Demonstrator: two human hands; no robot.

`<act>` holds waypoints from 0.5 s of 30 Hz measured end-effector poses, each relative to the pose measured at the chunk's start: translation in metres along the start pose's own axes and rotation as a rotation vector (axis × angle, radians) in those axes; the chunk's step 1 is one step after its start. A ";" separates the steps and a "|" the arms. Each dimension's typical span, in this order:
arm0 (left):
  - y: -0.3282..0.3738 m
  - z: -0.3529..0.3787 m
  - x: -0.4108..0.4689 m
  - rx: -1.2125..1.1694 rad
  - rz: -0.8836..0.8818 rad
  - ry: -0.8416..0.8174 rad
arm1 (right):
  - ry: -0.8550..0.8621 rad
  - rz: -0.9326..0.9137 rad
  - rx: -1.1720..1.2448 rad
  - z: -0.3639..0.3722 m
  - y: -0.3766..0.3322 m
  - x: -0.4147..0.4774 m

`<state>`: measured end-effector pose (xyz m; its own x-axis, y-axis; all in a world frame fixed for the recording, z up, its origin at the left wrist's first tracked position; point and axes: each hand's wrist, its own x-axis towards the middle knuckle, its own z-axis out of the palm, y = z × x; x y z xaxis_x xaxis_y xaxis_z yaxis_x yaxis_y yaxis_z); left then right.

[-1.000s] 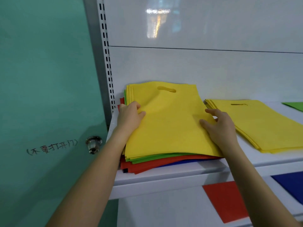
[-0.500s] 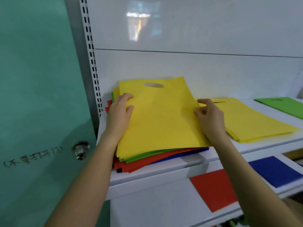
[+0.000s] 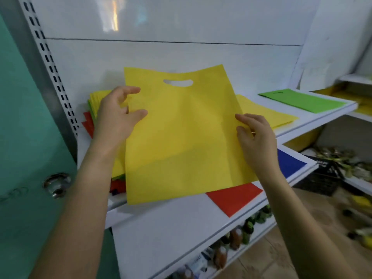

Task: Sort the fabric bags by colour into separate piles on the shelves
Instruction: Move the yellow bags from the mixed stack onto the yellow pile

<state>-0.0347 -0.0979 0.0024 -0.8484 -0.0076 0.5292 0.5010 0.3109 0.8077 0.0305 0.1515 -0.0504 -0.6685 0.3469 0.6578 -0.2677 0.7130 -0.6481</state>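
**Yellow fabric bag** [image 3: 181, 137]: flat, non-woven, with an oval handle cut-out [image 3: 178, 83] near its top edge. It is held up in the air in front of the upper shelf [image 3: 306, 125], handle end uppermost, between both hands.

**Left hand** [image 3: 116, 115]: grips the bag's left edge, thumb on the front face and fingers curled round towards the back. The bare forearm rises from lower left.

**Right hand** [image 3: 255, 135]: pinches the bag's right edge between thumb and bent fingers. The forearm rises from lower right.

**Mixed stack** [image 3: 96, 101]: lies on the upper shelf behind the left hand, yellow on top, with green and red edges showing beneath.

**Yellow pile** [image 3: 265, 113]: lies on the same shelf, just right of the held bag.

**Green bag** [image 3: 302, 99]: lies flat further right on that shelf.

**Lower shelf** [image 3: 171, 228]: white. It carries a red bag [image 3: 235, 196] and a blue bag [image 3: 289, 164], each lying flat and well apart.

**Surroundings**:
- white glossy back panel [image 3: 181, 53]
- perforated upright [image 3: 50, 63]
- teal door [image 3: 26, 117] with metal knob [image 3: 57, 185] at left
- black crate [image 3: 320, 178] at right
- blurred bottles [image 3: 221, 256] below the lower shelf
- tiled floor [image 3: 281, 248]
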 end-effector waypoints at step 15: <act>0.044 0.207 -0.084 0.215 0.141 -0.100 | -0.137 0.134 -0.124 -0.141 0.146 -0.072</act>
<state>0.0234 0.1134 -0.0606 -0.7906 0.1404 0.5960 0.5769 0.4971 0.6482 0.1375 0.3168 -0.1378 -0.7829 0.3634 0.5050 -0.0882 0.7387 -0.6682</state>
